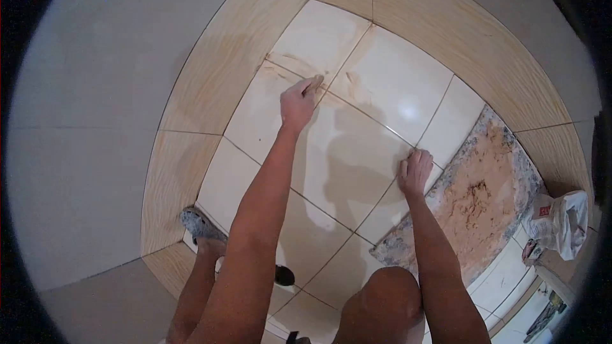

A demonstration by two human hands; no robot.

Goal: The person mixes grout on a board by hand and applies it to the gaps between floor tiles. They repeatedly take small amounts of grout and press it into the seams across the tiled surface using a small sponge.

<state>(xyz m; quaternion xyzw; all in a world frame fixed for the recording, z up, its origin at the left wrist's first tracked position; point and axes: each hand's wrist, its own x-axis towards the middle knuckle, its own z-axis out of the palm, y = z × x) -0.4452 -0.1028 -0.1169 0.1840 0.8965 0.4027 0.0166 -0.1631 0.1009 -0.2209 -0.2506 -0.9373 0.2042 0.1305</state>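
Item, left hand [296, 107]: my fingers are bunching tightly, thumb against forefinger, and are pinching a small brownish piece [317, 81]; what it is, I cannot tell. The piece is sitting at or just beside a crossing of the floor joints [387, 128], toward the far part of the floor.

Item, right hand [415, 171]: my fingers are curling under and the knuckles are facing up; the hand is resting on the tiles near another crossing. The palm is being hidden, so I cannot tell whether it is gripping anything.

Item, tiled floor [408, 83]: pale, glossy squares are spreading beneath both hands, and my shadow is falling across them. Brown smears [352, 81] are marking the tiles around the left hand.

Item, speckled slab [398, 242]: lying slantwise to the right of my right hand, it is bearing a broad, lumpy layer of orange-brown material [475, 200].

Item, white bag [567, 220]: standing beyond the slab, near the skirting.

Item, wood-patterned skirting [446, 16]: running around the floor, below grey walls [95, 89].

Item, my own person: a grey shoe [197, 222] is showing at left, and a bent knee [386, 293] is showing between my arms
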